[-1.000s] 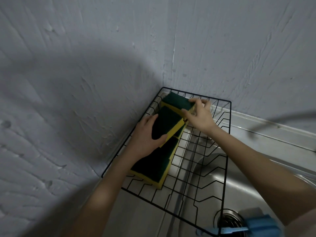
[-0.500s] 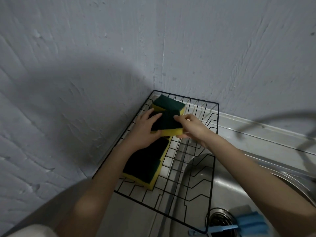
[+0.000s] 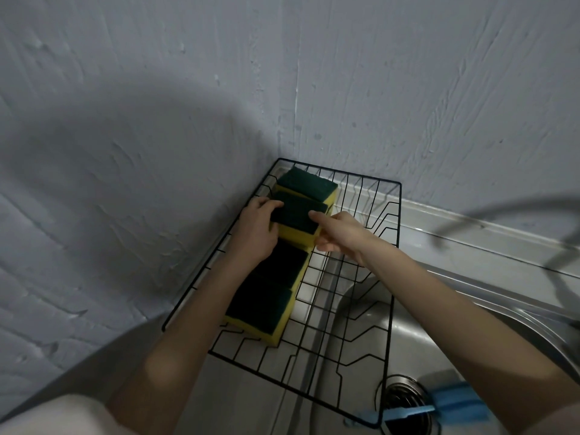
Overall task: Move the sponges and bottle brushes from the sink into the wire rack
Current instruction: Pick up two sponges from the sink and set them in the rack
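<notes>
Against the corner where two pale textured walls (image 3: 125, 152) meet, the head view shows a black wire rack (image 3: 394, 246) lying partly over the rim of a steel sink (image 3: 408, 346). Four green-topped yellow sponges sit in a row along the rack's left side. The far sponge (image 3: 309, 183) lies in the back corner. The second sponge (image 3: 298, 219) is tilted, its far edge resting just against the far one. The left hand (image 3: 255, 232) has its grip closed on this sponge's left end, thumb on the green top. The right hand (image 3: 339, 235) pinches its right end, forefinger stretched over the green face, other fingers curled below. Nearer the camera, the third sponge (image 3: 279, 266) and the nearest sponge (image 3: 260, 309) lie flat, touching end to end, in shadow. Down in the sink basin, beside the drain (image 3: 400, 394), a blue bottle brush (image 3: 452, 403) lies partly hidden under the right forearm.
</notes>
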